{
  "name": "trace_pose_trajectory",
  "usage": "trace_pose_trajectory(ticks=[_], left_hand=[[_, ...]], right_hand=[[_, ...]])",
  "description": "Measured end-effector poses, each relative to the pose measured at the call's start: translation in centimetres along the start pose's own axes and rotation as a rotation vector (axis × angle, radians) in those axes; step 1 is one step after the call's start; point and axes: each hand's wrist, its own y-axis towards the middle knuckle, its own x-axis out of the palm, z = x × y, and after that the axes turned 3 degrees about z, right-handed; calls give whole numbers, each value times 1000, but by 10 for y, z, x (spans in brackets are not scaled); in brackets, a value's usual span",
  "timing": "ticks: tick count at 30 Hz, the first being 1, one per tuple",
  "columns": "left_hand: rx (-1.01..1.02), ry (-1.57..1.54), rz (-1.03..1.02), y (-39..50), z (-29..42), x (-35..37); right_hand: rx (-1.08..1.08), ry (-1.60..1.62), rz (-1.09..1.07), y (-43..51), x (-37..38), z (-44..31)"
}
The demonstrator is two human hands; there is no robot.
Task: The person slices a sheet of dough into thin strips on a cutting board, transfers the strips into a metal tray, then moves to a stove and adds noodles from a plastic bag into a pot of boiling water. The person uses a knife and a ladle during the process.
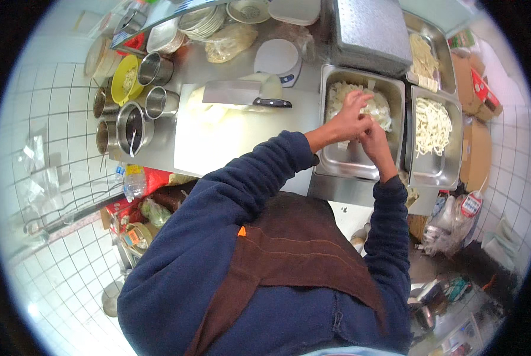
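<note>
My left hand (352, 118) and my right hand (374, 139) meet over a deep stainless-steel pan (352, 164). Pale, flat strips, possibly cut dough (383, 113), are heaped in the pan's far part, under and around my fingers. Some fingers of my left hand extend away from my body; the right hand's fingertips bunch against the left hand. Whether a strip is pinched between them is hidden. Left of the pan lies a white cutting board (216, 147). A cleaver (232, 92) with a black handle rests there on a pale, flat sheet (270, 85).
A second steel pan (432, 171) with thick white noodles (432, 124) stands right of the first. Behind are a large metal box (372, 33) and a kitchen scale (278, 58). Steel pots (162, 102), a bowl of dark liquid (134, 127) and a yellow colander (127, 86) crowd the left.
</note>
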Motion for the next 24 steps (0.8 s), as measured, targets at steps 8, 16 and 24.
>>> trace_pose_trajectory(ticks=[8, 16, 24], left_hand=[[215, 432, 60, -16, 4, -11], [72, 247, 111, -40, -3, -37], [230, 461, 187, -93, -31, -69]], right_hand=[[-219, -484, 143, 3, 5, 10], [-30, -723, 215, 15, -4, 16], [-212, -1149, 191, 33, -19, 35]])
